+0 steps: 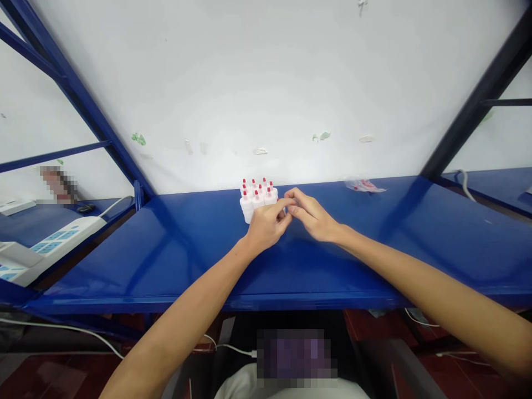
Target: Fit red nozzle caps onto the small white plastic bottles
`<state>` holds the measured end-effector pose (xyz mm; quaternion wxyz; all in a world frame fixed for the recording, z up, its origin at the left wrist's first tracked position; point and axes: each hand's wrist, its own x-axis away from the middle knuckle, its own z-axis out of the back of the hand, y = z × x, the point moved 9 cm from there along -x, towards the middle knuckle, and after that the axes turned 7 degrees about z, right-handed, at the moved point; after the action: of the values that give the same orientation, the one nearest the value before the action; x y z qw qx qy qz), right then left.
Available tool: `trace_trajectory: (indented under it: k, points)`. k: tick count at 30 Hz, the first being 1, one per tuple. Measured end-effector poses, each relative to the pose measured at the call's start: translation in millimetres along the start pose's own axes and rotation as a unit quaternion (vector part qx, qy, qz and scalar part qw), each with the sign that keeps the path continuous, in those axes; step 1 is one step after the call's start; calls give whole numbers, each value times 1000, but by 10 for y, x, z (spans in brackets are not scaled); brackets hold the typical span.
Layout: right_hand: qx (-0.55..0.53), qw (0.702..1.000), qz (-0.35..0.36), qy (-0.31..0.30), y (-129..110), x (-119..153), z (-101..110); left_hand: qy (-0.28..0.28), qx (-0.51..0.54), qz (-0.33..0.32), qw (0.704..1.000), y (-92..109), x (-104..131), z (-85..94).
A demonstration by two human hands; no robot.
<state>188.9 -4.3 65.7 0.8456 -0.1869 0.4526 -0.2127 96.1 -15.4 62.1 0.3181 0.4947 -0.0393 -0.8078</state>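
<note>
Head view shows our left hand (pixel 269 223) and right hand (pixel 313 217) meeting beside red-capped white bottles (pixel 246 207); whether either grips anything, we cannot tell.

1. The bare left forearm (pixel 187 307) slants up and inward from the lower left.
2. The left hand (pixel 266 223) has its fingers bent.
3. The bare right forearm (pixel 409 272) slants inward from the lower right.
4. The right hand (pixel 316 219) curls its fingers close against the left's fingertips.
</note>
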Motion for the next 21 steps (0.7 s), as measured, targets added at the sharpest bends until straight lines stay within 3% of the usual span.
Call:
trace_trajectory:
  k: [4,9,17,21]
  points:
    - [-47,998,-38,7,152,29,-9,62,11,28,998,-29,-42,154]
    - [12,997,-54,47,355,67,124,136,68,182,972,-371,-93,375]
    - [109,992,-50,25,408,57,133,108,113,238,958,-591,-104,305]
    - [117,992,-55,10,419,56,98,36,91,246,964,-595,-94,152]
